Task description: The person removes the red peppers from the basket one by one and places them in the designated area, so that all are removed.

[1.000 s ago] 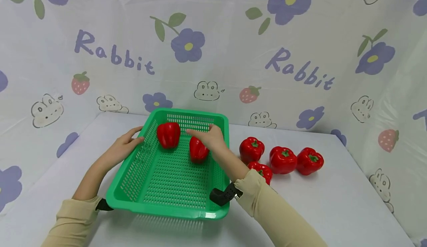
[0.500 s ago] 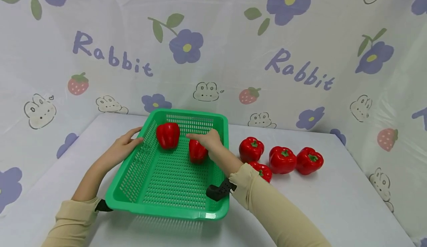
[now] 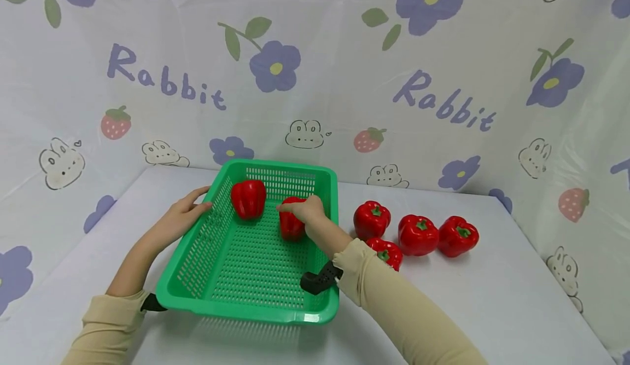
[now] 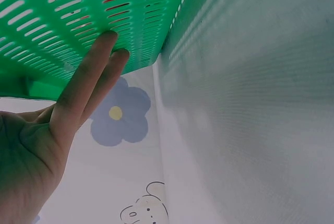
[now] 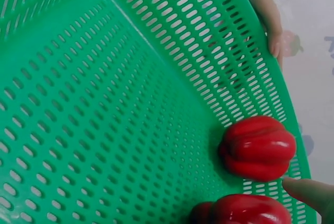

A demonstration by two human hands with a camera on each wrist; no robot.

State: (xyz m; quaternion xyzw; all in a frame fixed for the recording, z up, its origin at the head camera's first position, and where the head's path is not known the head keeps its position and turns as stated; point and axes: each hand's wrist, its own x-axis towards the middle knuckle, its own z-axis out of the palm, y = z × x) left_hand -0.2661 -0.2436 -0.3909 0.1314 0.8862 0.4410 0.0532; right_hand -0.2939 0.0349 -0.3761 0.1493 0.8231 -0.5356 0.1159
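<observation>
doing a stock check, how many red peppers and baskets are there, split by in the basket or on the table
red peppers in the green basket: 2, one free, one under the right hand
red peppers on the table: 4
green baskets: 1
total: 7 things

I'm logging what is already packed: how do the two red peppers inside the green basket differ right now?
The far pepper lies free near the basket's back left corner, touched by nothing; the near pepper sits further right and closer, under the right hand, whose fingers curl over its top. The far one shows whole; the near one is partly hidden. Both are glossy red and ribbed.
</observation>
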